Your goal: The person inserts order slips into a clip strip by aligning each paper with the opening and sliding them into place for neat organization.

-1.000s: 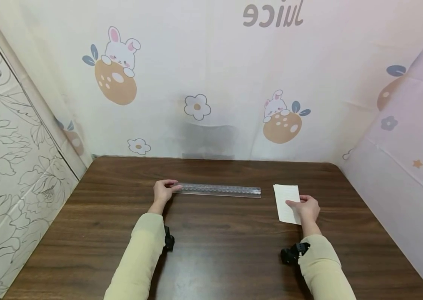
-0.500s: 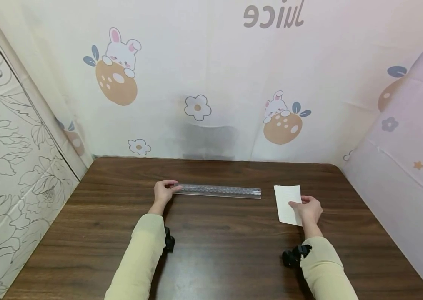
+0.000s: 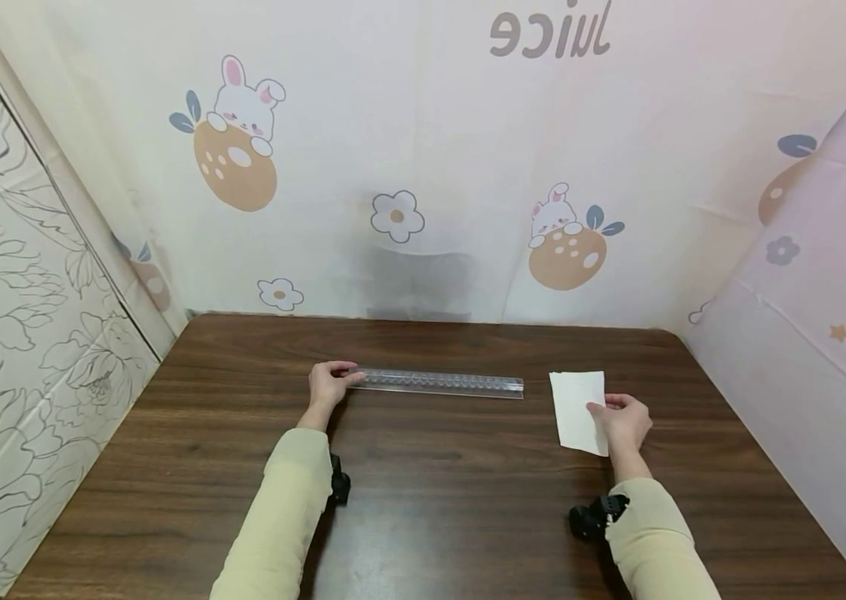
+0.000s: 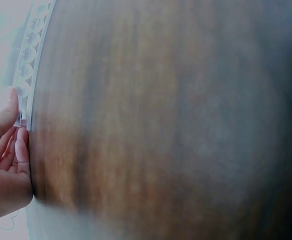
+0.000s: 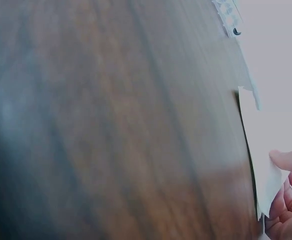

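A clear plastic ruler (image 3: 441,382) lies lengthwise across the back of the table. My left hand (image 3: 327,387) pinches its left end between thumb and fingers; in the left wrist view the ruler (image 4: 29,60) shows a row of round cut-outs. Off the ruler's right end is a white piece of paper (image 3: 576,410). Its right edge is pinched by my right hand (image 3: 625,423), thumb on top and fingers beneath. The right wrist view shows the paper (image 5: 258,150) bent, with the held side raised and a dark shadow along its left edge.
Both hands work over a dark wood-grain table (image 3: 423,500) with rounded back corners. A printed curtain (image 3: 423,167) hangs behind its back edge, and more cloth hangs at both sides. A black wrist camera (image 3: 597,515) sits at the right sleeve, another (image 3: 340,481) at the left.
My right hand has slid a little to the right, drawing the paper's held edge with it, so more of the sheet shows. The left hand and the ruler have stayed in place.
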### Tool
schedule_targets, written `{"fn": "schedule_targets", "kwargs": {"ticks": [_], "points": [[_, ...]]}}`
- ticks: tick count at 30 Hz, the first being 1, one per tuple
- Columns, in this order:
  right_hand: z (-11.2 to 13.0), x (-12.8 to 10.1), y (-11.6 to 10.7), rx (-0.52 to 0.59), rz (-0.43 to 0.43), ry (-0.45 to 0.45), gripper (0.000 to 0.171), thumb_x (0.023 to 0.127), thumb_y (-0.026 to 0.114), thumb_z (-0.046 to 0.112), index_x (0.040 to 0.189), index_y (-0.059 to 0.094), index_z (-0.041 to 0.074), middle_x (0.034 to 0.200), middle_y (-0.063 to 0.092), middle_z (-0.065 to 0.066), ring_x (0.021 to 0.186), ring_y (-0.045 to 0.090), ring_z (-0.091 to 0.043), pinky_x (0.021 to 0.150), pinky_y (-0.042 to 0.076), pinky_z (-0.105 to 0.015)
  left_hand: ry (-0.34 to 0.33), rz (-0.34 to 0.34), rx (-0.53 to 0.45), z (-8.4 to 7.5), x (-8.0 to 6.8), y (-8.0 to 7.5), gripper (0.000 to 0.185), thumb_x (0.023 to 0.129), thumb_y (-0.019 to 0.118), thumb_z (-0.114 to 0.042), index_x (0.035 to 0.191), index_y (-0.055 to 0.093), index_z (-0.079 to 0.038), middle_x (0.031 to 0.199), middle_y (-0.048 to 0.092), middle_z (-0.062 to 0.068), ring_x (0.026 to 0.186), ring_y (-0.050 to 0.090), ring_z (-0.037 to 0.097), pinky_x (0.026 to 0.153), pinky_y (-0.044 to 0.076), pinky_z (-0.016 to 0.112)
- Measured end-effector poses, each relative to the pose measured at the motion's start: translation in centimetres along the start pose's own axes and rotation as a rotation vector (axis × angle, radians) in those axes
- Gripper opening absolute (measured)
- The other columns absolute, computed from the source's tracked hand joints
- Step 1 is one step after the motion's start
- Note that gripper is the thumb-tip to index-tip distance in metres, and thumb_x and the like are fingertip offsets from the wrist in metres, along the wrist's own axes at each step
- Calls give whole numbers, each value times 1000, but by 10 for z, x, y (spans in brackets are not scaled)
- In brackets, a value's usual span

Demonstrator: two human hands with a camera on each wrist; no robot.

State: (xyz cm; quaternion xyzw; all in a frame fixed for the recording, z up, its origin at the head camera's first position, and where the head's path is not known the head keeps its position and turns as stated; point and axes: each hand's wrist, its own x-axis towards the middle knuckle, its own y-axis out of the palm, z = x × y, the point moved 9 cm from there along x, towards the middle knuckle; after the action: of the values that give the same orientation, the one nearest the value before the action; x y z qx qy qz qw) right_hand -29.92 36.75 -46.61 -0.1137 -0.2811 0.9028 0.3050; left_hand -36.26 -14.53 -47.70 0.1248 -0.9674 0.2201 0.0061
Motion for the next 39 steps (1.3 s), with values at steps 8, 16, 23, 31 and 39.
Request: {"fn": "schedule_targets", "kwargs": {"ticks": [8, 16, 23, 31, 39], "points": [[4, 0, -6, 10, -6, -22, 29, 80, 64, 17, 97, 62, -6, 73, 62, -9, 76, 51, -23, 62, 35, -28, 1, 10, -1, -1, 2, 1, 25, 71, 75, -14, 90, 69, 1, 87, 64, 15, 83, 57, 27, 75, 44, 38], [5, -7, -6, 35, 29, -9, 32, 81, 65, 22, 101, 60, -2, 85, 63, -13, 63, 51, -9, 49, 37, -18, -19, 15, 0, 0, 0, 2, 26, 71, 75, -16, 91, 69, 1, 87, 64, 15, 83, 56, 26, 75, 44, 38], [13, -17, -5, 49, 30, -36, 35, 79, 68, 22, 105, 60, 0, 87, 65, -13, 63, 52, -3, 54, 39, -19, -32, 17, -4, 1, -2, 1, 25, 71, 75, -16, 90, 70, 0, 86, 64, 14, 83, 56, 26, 75, 43, 37], [20, -25, -3, 91, 26, -63, 38, 77, 70, 21, 110, 60, 6, 80, 65, -5, 58, 51, 3, 49, 39, -19, -30, 8, 5, 1, -1, 0, 26, 71, 75, -16, 90, 70, 0, 87, 64, 14, 83, 56, 25, 75, 43, 37], [22, -34, -1, 134, 34, -66, 37, 76, 71, 23, 108, 62, 7, 72, 65, 3, 58, 52, 5, 50, 39, -19, -33, 5, 15, 1, 0, 1, 25, 71, 75, -17, 90, 70, -1, 86, 64, 13, 83, 56, 25, 75, 43, 37]]}}
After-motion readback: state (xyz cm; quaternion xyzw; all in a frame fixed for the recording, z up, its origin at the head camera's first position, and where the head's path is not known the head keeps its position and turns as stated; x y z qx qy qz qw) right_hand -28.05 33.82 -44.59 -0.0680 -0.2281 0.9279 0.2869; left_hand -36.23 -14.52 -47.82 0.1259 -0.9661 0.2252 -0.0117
